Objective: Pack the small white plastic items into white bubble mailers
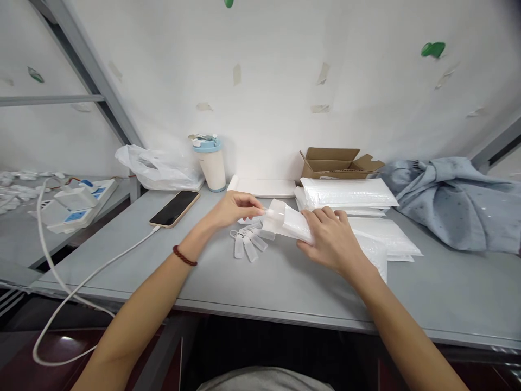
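My right hand (331, 239) is wrapped round a white bubble mailer (293, 221), whose open flap end points left. At that mouth, my left hand (240, 209) pinches a small translucent plastic tag (267, 211); part of it is hidden by the fingers and the mailer's flap. Below the hands, several translucent plastic tags (249, 247) with thin loops lie in a loose cluster on the grey table (260, 288). Under and beyond my right forearm are flat white bubble mailers (385, 239), and a further stack of mailers (350, 193) lies behind.
An open cardboard box (331, 163) stands behind the mailers, with a blue-grey cloth (459, 201) to its right. Along the left are a phone (175, 209) on a white cable (109, 266), a tumbler (212, 165), a plastic bag (160, 168) and a power strip (83, 209).
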{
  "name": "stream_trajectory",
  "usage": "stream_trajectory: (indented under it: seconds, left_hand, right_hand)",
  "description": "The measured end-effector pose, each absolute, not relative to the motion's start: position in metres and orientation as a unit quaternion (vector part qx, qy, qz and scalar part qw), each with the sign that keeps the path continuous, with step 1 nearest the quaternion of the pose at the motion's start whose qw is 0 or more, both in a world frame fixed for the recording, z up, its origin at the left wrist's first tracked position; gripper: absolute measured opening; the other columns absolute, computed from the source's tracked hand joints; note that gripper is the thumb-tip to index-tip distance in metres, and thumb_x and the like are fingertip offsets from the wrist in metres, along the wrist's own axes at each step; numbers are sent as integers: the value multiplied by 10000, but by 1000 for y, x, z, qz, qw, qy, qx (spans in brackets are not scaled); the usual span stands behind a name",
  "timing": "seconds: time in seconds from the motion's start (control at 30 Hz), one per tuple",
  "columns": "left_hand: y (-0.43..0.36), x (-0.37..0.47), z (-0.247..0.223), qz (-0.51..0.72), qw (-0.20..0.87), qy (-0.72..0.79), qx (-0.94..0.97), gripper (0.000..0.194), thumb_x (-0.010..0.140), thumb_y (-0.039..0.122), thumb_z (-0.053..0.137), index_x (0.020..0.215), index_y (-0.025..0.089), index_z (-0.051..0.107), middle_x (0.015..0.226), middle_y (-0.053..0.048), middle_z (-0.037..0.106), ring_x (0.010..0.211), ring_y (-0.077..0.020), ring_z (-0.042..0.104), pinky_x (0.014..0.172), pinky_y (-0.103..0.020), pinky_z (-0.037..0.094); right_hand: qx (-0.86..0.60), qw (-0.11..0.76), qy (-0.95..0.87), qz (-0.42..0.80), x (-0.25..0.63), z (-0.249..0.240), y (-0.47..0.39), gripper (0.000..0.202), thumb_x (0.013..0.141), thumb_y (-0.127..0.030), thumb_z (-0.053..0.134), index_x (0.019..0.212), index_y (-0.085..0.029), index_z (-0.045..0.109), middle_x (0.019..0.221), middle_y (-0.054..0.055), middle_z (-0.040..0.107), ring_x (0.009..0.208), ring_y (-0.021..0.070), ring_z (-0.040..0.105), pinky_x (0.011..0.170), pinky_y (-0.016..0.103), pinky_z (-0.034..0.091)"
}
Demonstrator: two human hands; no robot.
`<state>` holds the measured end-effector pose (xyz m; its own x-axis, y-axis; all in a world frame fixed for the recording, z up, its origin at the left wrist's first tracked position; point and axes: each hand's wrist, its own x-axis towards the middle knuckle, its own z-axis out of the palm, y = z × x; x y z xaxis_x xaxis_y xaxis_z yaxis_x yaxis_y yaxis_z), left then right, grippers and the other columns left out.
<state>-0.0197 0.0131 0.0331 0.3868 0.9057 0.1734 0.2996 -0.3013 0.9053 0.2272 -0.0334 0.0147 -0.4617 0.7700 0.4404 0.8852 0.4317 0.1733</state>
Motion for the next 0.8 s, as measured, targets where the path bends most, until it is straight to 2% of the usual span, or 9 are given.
stream_trajectory:
  seconds: [0.1, 0.17, 0.3, 0.43, 0.57, 0.8]
  left_hand:
    - [11, 0, 27, 380, 386, 372, 754, 214, 718, 376, 717, 833, 200, 761, 906, -52, 677, 726, -137, 568, 613, -265, 445]
    - [13, -2, 28, 391, 372, 375, 754, 237, 744, 380, 690, 894, 213, 765, 990, -57, 690, 808, -155, 592, 668, -271, 459]
    - [26, -40, 34, 404, 294, 525, 689, 296, 741, 378, 665, 922, 158, 748, 871, -59, 721, 762, -169, 610, 671, -272, 456]
    - [40, -78, 32, 257, 228, 625, 701, 180, 678, 326, 667, 723, 166, 737, 753, -39, 719, 732, -189, 620, 646, -262, 440]
    - [46, -85, 24, 126, 247, 635, 721, 213, 631, 407, 683, 583, 201, 706, 632, -18, 681, 634, -182, 595, 537, -243, 395]
    - [48, -74, 16, 117, 335, 585, 730, 207, 587, 376, 696, 500, 191, 665, 538, -17, 627, 515, -143, 527, 462, -227, 360]
  right_hand:
    - [-494, 151, -837, -179, 225, 13, -34, 327, 732, -298, 544, 1014, -137, 584, 891, 116, 667, 886, 287, 526, 764, 371, 281]
    - [-500, 152, -835, -172, 225, 13, -34, 333, 734, -296, 541, 1021, -134, 586, 898, 116, 669, 894, 288, 531, 762, 370, 282]
    - [-518, 158, -823, -174, 228, 14, -31, 333, 741, -300, 528, 1019, -129, 592, 914, 123, 674, 896, 288, 532, 769, 373, 282]
    - [-529, 173, -812, -176, 232, 16, -29, 329, 749, -291, 515, 1020, -119, 589, 895, 125, 672, 876, 281, 531, 761, 373, 285]
    - [-526, 184, -810, -185, 233, 14, -28, 320, 746, -290, 514, 1017, -133, 582, 881, 120, 671, 861, 279, 525, 752, 371, 286]
    - [-526, 176, -813, -176, 233, 14, -27, 301, 756, -300, 522, 1000, -134, 584, 857, 107, 665, 862, 277, 530, 756, 371, 290]
